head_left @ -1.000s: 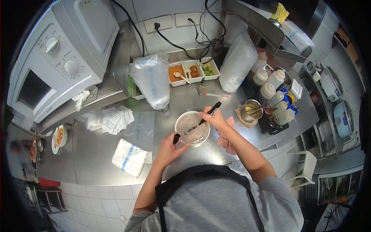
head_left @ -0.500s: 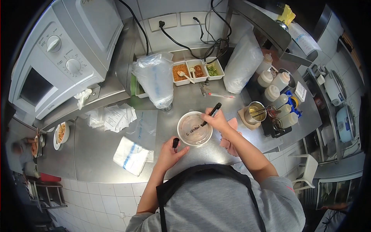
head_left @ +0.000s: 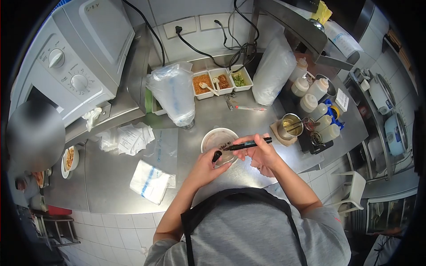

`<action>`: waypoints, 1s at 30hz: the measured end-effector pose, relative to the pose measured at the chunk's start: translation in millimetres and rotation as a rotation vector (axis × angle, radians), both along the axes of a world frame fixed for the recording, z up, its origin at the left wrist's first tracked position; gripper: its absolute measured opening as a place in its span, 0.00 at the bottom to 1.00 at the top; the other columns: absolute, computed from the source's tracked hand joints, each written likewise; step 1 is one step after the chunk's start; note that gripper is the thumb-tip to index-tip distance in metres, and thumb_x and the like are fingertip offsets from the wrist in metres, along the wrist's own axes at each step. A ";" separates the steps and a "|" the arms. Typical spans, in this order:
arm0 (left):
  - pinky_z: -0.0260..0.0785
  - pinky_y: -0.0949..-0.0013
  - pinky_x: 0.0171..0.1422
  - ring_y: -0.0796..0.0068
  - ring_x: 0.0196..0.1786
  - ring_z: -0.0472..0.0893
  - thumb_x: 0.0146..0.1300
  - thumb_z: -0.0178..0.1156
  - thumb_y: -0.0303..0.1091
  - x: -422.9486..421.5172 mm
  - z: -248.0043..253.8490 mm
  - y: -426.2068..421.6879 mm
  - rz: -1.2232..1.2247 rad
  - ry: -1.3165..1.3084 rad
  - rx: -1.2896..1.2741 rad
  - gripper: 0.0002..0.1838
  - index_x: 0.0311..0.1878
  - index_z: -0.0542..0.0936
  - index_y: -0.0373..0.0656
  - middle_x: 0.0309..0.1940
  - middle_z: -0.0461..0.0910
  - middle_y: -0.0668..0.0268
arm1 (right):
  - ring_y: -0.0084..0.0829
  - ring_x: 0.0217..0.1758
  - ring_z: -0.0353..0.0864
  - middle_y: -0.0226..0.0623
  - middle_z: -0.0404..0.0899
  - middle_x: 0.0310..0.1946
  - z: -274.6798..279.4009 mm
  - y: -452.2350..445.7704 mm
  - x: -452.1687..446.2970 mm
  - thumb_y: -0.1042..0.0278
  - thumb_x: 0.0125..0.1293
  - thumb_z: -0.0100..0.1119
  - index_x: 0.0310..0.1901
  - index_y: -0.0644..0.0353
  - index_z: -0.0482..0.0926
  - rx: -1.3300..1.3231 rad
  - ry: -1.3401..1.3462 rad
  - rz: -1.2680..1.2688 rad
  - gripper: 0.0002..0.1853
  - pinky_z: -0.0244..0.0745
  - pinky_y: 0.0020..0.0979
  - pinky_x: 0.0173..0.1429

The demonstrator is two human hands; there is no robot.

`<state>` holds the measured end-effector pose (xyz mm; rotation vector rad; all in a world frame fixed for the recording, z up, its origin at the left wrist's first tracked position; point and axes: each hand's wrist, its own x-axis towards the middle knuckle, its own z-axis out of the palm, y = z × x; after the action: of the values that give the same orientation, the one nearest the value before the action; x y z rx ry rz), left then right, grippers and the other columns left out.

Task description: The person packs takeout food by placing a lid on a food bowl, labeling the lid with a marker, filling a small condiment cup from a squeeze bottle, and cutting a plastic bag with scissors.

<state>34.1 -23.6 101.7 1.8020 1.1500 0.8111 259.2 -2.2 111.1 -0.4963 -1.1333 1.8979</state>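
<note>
My right hand (head_left: 262, 152) grips a black marker (head_left: 250, 144), held nearly level with its uncapped tip pointing left. In my left hand (head_left: 206, 167) is the black marker cap (head_left: 216, 156), pinched between the fingers close to the marker's tip. Under both hands sits a round tub (head_left: 210, 134) with black handwriting on its pale lid, partly covered by my fingers. A pink cloth (head_left: 262, 169) lies on the counter beneath my right wrist.
Trays of toppings with spoons (head_left: 204, 96) stand at the back wall beside plastic bags (head_left: 173, 95). A metal pot (head_left: 290, 126) and squeeze bottles (head_left: 308, 103) are at right. Receipts (head_left: 135, 138), folded plastic (head_left: 148, 181) and a microwave (head_left: 75, 71) are left. A person is at far left.
My right hand has lifted the marker off the lid and turned it level. My left hand has moved right and up with the cap, over the tub's edge. The person at left has come closer.
</note>
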 end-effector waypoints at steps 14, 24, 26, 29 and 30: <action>0.69 0.63 0.32 0.60 0.27 0.79 0.52 0.68 0.39 53.7 -15.2 -2.1 -0.169 0.075 0.164 0.14 0.33 0.80 0.37 0.22 0.78 0.56 | 0.20 0.27 0.73 0.32 0.78 0.26 22.6 -27.1 26.8 0.66 0.69 0.45 0.46 0.59 0.80 0.422 -0.621 -0.028 0.14 0.68 0.24 0.35; 0.67 0.72 0.28 0.73 0.21 0.76 0.50 0.69 0.33 148.5 -11.7 -0.5 -0.392 -0.071 -0.051 0.16 0.39 0.77 0.37 0.22 0.77 0.63 | 0.27 0.35 0.76 0.33 0.76 0.27 43.9 -45.4 118.5 0.71 0.63 0.49 0.35 0.59 0.74 0.440 -0.618 -0.287 0.05 0.69 0.30 0.44; 0.69 0.73 0.32 0.75 0.25 0.76 0.51 0.69 0.33 170.5 -17.0 6.1 -0.376 -0.142 -0.155 0.24 0.49 0.72 0.38 0.29 0.78 0.63 | 0.23 0.32 0.75 0.29 0.76 0.27 50.2 -38.8 161.8 0.71 0.62 0.53 0.35 0.58 0.75 0.303 -0.550 -0.430 0.03 0.71 0.27 0.40; 0.67 0.63 0.49 0.61 0.47 0.73 0.50 0.71 0.36 178.5 -29.1 24.4 -0.339 0.097 0.027 0.33 0.59 0.69 0.40 0.47 0.70 0.54 | 0.17 0.25 0.72 0.27 0.77 0.28 70.0 -30.3 250.8 0.70 0.59 0.63 0.37 0.59 0.77 0.127 -0.330 -0.869 0.06 0.69 0.21 0.30; 0.66 0.60 0.51 0.58 0.49 0.71 0.48 0.72 0.36 177.9 -41.8 25.9 -0.339 0.214 0.137 0.34 0.60 0.70 0.43 0.47 0.69 0.53 | 0.16 0.23 0.71 0.28 0.77 0.28 73.2 -24.2 280.3 0.70 0.59 0.65 0.38 0.60 0.78 0.202 -0.241 -1.044 0.08 0.68 0.20 0.27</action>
<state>212.0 2.3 59.8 2.1649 0.8976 0.5172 539.5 -26.4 184.3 -0.9796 -0.9114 0.8262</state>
